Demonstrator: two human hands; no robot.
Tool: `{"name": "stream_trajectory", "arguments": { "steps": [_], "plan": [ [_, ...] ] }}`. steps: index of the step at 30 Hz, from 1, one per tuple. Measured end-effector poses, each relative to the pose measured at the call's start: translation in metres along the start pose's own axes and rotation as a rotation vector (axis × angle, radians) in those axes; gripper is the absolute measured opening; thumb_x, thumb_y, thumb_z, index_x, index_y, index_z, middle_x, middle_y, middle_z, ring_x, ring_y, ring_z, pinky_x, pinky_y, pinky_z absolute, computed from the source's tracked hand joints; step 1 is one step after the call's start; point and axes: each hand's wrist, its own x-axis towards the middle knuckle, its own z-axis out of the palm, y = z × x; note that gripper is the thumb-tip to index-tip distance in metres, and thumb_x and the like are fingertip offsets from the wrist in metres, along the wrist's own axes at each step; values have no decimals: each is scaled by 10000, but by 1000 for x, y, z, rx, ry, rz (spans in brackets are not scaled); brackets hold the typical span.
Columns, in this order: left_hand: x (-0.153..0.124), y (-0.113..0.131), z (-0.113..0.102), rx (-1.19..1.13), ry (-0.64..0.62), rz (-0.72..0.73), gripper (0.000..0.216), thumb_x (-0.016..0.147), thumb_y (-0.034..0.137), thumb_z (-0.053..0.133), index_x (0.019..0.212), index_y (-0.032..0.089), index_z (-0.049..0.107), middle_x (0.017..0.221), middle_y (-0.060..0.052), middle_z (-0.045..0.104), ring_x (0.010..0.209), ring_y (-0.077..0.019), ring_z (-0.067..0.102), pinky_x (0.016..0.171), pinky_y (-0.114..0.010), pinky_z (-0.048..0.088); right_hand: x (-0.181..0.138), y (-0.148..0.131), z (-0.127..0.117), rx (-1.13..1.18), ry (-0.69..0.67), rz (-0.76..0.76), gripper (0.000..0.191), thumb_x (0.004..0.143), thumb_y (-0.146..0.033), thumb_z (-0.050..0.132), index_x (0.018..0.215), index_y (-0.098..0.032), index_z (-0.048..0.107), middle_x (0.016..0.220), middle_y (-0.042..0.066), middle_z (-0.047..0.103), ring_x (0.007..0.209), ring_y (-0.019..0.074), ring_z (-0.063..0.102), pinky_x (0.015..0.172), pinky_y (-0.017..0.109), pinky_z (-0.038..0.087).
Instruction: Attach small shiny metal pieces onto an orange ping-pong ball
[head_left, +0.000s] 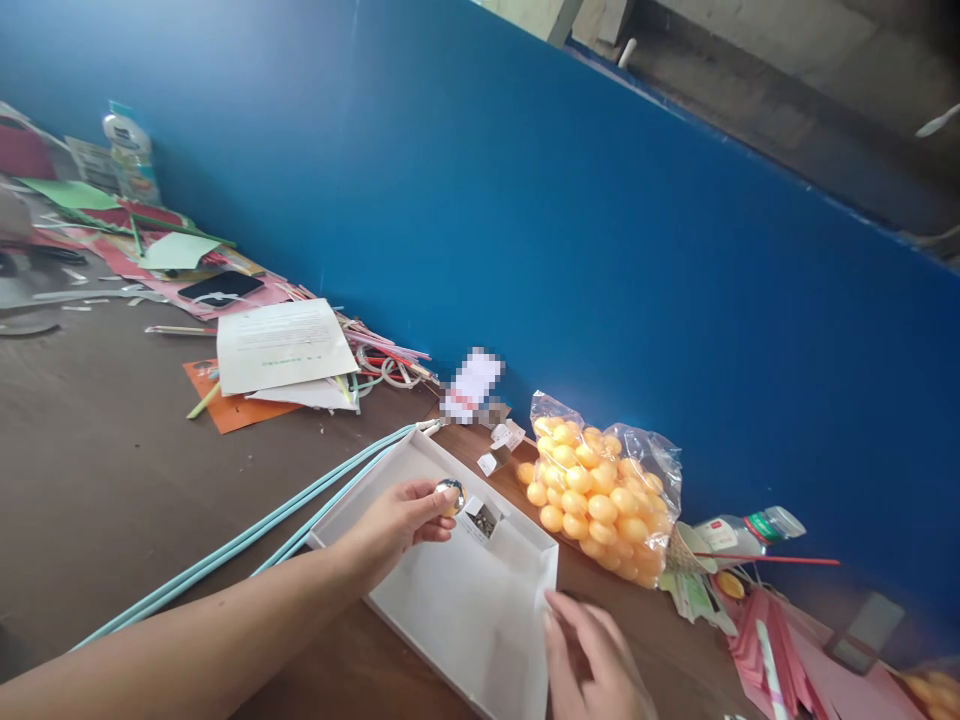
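Note:
My left hand is closed over the white tray, pinching a shiny silver ball between thumb and fingers. The ball's lower side looks yellowish. Below it, a small white box of tiny dark pieces sits inside the shallow white tray, near its far wall. At the tray's right wall, my right hand is slightly blurred, its fingertips closed at the rim. Part of that hand falls outside the picture.
A clear bag of orange balls leans near the blue partition. Light-blue tubes run left of the tray. Papers, a phone and craft scraps lie at left. A lying bottle and pink paper are at right.

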Motion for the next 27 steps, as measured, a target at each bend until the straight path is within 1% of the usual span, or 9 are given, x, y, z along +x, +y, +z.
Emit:
{"name": "stream_trajectory", "arguments": {
  "steps": [3,4,6,8,10,15,19,23,27],
  "plan": [
    [2,1,-1,8,23,18,291,709,395,657,825,129,640,773,-23,544,706,-105,527,691,-234,466,37,-29,5,-82,-149,-153,229,863,-343,420,1009,-318,595,978,11,601,923,179,564,740,261,424],
    [2,1,-2,7,27,21,294,705,397,660,821,128,639,770,-22,543,704,-105,528,688,-234,468,48,-38,7,-127,-154,-184,219,861,-312,421,968,-312,612,925,9,604,891,174,568,739,259,414],
    [3,2,-2,4,33,24,299,700,400,664,814,126,634,759,-20,543,696,-104,529,679,-232,468,65,-52,12,-251,-197,-235,215,853,-286,423,903,-313,630,853,8,603,823,170,574,675,254,400],
    [4,2,-2,-3,39,22,302,694,405,668,798,125,629,740,-16,542,684,-103,530,668,-230,468,77,-62,20,-342,-216,-266,213,839,-284,432,858,-312,643,822,15,606,793,182,574,633,265,377],
    [4,3,-2,-8,46,16,304,685,414,671,777,128,626,719,-13,544,679,-106,534,662,-231,469,85,-67,28,-383,-233,-279,214,821,-279,445,816,-298,658,809,29,619,783,197,578,612,279,357],
    [1,7,1,-14,38,-9,309,675,430,669,756,134,633,718,-15,561,667,-107,530,643,-223,466,98,-72,44,-439,-310,-242,200,773,-264,487,712,-236,675,736,53,671,710,202,611,561,286,330],
    [0,7,1,-13,23,-3,315,684,435,658,778,135,640,769,-37,589,682,-111,528,638,-216,461,104,-70,52,-451,-357,-208,198,758,-275,494,676,-253,673,662,39,681,662,203,623,521,278,307],
    [0,6,0,-27,22,-2,314,691,438,652,773,135,633,782,-43,590,685,-112,527,642,-223,458,105,-66,54,-432,-383,-196,202,769,-284,484,693,-283,670,685,20,689,671,201,625,505,275,292],
    [1,6,1,-59,28,-28,308,679,432,665,755,135,631,749,-25,573,665,-105,522,634,-226,452,106,-64,53,-407,-403,-169,208,779,-291,477,695,-275,666,696,18,683,675,185,617,502,270,289]
  ]
}}
